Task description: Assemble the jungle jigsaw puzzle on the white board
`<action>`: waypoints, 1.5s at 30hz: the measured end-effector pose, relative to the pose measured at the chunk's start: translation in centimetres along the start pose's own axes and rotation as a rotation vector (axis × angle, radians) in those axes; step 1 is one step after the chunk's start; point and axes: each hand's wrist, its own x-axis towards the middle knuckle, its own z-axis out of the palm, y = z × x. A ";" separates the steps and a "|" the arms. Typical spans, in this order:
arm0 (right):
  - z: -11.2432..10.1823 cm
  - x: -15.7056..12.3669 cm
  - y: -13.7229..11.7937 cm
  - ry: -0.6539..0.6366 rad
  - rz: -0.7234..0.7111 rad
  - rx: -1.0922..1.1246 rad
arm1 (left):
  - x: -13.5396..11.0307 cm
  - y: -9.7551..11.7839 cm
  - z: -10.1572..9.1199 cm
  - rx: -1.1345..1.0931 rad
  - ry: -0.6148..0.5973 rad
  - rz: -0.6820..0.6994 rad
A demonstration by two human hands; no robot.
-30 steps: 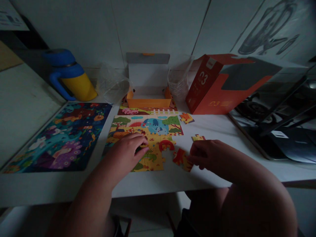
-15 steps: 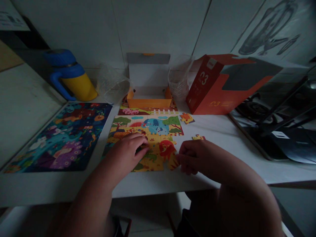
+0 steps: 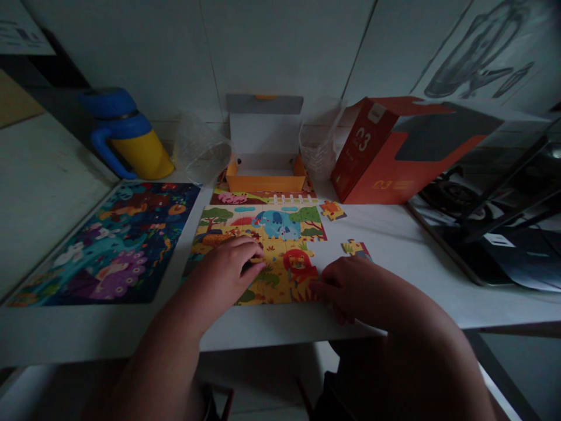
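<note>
A partly assembled jigsaw puzzle (image 3: 280, 225) with an elephant and a red lion lies before me. My left hand (image 3: 234, 263) rests on its left part, holding nothing, thumb and index finger apart. At the puzzle's lower right corner, my right hand (image 3: 339, 286) has its fingers closed on the edge of a yellow puzzle piece (image 3: 302, 293), which lies against the lion part. Two loose pieces are on the table to the right: an orange and yellow piece (image 3: 333, 210) beside the puzzle's top right, and a multicoloured piece (image 3: 356, 248) just beyond my right hand.
Behind the puzzle stands an open yellow box (image 3: 265, 183) between clear plastic bags (image 3: 201, 149). A dark finished puzzle (image 3: 109, 245) lies left, below a blue and yellow jug (image 3: 140, 146). At right are an orange carton (image 3: 394, 164) and a black stove (image 3: 477, 228).
My right hand has brought the yellow piece slightly up and left, against the lion part, straightening it. The multicoloured loose piece is now more uncovered. My left hand stays nearly still.
</note>
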 end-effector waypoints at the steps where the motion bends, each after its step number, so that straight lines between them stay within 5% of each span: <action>1: 0.0 0.0 -0.1 0.004 -0.007 -0.012 | 0.0 0.0 0.0 0.001 -0.001 0.000; 22: 0.6 0.9 -0.4 0.094 0.013 -0.110 | 0.1 0.0 0.0 0.005 -0.010 0.000; 35: 1.0 1.1 -0.3 0.275 -0.034 -0.190 | 0.1 0.1 0.1 0.020 -0.004 0.004; 40: 1.2 0.6 -0.6 0.431 -0.151 -0.120 | 0.0 0.0 0.2 0.015 0.009 0.009; 45: 2.0 0.6 -0.3 0.411 -0.347 -0.126 | 0.0 -0.1 0.3 0.005 0.013 0.014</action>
